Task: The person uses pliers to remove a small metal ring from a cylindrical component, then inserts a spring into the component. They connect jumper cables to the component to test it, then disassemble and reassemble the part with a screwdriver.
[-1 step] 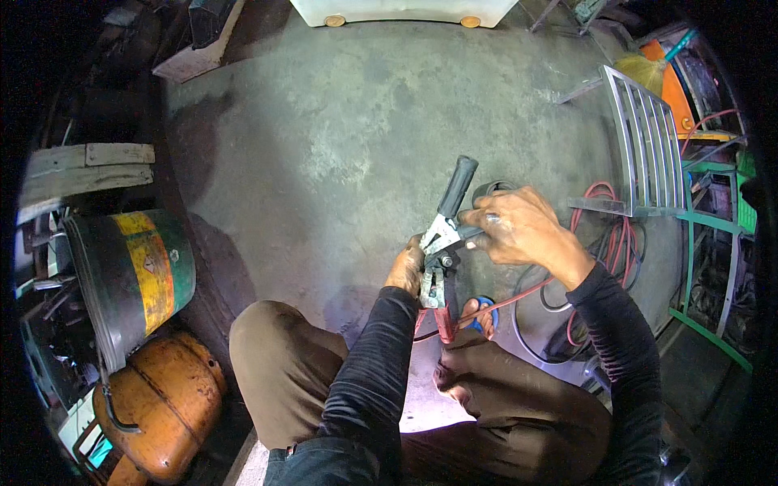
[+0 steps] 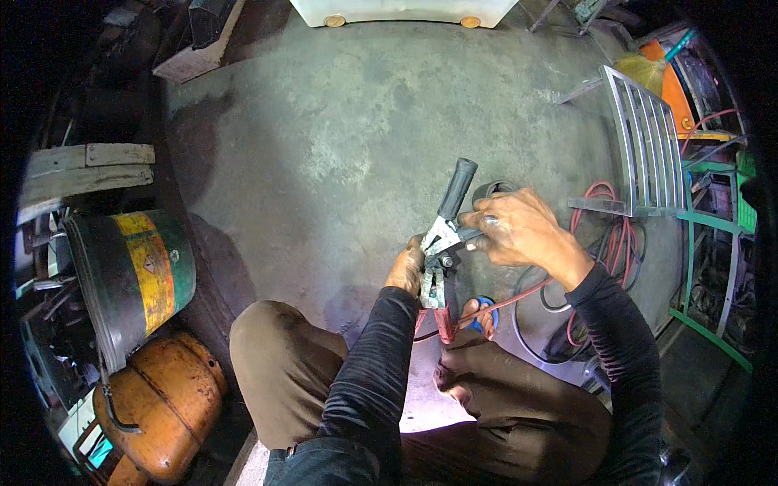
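Observation:
A metal clamp-like tool (image 2: 440,239) with a black upright handle (image 2: 456,185) is held above the floor between my knees. My left hand (image 2: 407,267) grips its middle from the left, fingertips partly hidden. My right hand (image 2: 523,231) has its fingers curled round the dark lower arm of the tool, beside the silver jaw. Just below, a worn metal piece with red grips (image 2: 444,324) points toward my lap, and a red cable runs off to the right. Behind my right hand is a dark round object (image 2: 492,191), mostly hidden.
Grey concrete floor (image 2: 340,121) surrounds me, with a metal grille (image 2: 648,154) and coiled cables (image 2: 617,235) at right. An orange gas cylinder (image 2: 166,401) and striped drum (image 2: 146,271) are at left. My sandalled foot (image 2: 478,316) is below my hands. A white container (image 2: 401,10) stands ahead.
The black handle has dipped very slightly; both my hands look almost unmoved.

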A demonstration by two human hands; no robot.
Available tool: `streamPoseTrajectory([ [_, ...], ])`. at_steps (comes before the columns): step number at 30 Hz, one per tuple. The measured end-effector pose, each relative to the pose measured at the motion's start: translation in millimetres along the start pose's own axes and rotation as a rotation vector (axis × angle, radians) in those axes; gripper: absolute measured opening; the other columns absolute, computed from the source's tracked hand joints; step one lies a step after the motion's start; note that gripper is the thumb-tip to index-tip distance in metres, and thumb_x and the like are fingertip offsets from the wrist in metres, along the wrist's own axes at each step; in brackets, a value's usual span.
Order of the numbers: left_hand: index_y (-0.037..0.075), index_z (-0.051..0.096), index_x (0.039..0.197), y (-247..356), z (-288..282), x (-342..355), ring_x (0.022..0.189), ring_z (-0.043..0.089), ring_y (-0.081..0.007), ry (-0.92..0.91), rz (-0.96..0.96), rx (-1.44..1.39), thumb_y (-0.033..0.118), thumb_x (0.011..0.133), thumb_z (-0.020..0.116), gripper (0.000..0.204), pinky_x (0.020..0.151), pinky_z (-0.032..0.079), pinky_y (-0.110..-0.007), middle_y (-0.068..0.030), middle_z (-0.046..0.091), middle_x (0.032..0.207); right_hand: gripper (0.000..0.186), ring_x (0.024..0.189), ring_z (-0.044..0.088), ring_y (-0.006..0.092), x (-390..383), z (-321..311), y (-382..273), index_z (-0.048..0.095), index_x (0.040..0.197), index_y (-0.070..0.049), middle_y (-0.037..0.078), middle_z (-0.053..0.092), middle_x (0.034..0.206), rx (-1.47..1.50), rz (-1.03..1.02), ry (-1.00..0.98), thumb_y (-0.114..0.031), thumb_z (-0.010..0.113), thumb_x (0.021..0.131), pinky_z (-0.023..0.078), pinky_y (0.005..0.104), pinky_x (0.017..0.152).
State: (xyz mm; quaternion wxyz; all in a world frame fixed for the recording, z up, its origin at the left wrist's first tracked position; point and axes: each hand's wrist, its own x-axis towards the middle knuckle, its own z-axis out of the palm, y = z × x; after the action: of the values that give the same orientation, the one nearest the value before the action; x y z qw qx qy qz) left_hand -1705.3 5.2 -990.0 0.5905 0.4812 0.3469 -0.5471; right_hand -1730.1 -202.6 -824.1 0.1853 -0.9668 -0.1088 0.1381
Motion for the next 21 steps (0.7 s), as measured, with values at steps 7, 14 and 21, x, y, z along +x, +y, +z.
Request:
streamPoseTrajectory([
  [7,0.008,0.064,0.124,0.3,-1.9,1.1,0.069,0.067,-0.0193,-0.097,0.055,-0.062,0.038,0.108,0.048,0.038,0.059,0.057,-0.036,-0.0061,0.073,0.092,0.039,0.091,0.07,0.0281,-2.8,-2.7,-2.1,0.075,0.109,-0.013,0.005,0.068,0.089,0.002,0.082,-0.079,-0.029,0.081,0.074,0.054,0.0449,0.073],
  [14,0.0,0.061,0.123,3.4,-2.0,1.5,0.08,0.071,-0.0234,-0.032,0.039,0.033,0.033,0.109,0.037,0.044,0.072,0.06,-0.039,-0.0117,0.074,0.102,0.04,0.086,0.071,0.0304,-0.1,-6.0,1.9,0.076,0.11,-0.013,0.007,0.07,0.088,0.028,0.096,0.079,-0.027,0.078,0.073,0.056,0.0459,0.07],
  [21,0.007,0.063,0.124,14.4,12.3,-13.8,0.076,0.067,-0.016,-0.054,0.046,0.01,0.033,0.112,0.04,0.037,0.064,0.057,-0.035,-0.0036,0.072,0.094,0.04,0.091,0.07,0.0286,1.2,-5.2,-4.3,0.075,0.11,-0.013,0.005,0.068,0.086,0.027,0.103,-0.08,-0.021,0.078,0.071,0.054,0.0463,0.072],
])
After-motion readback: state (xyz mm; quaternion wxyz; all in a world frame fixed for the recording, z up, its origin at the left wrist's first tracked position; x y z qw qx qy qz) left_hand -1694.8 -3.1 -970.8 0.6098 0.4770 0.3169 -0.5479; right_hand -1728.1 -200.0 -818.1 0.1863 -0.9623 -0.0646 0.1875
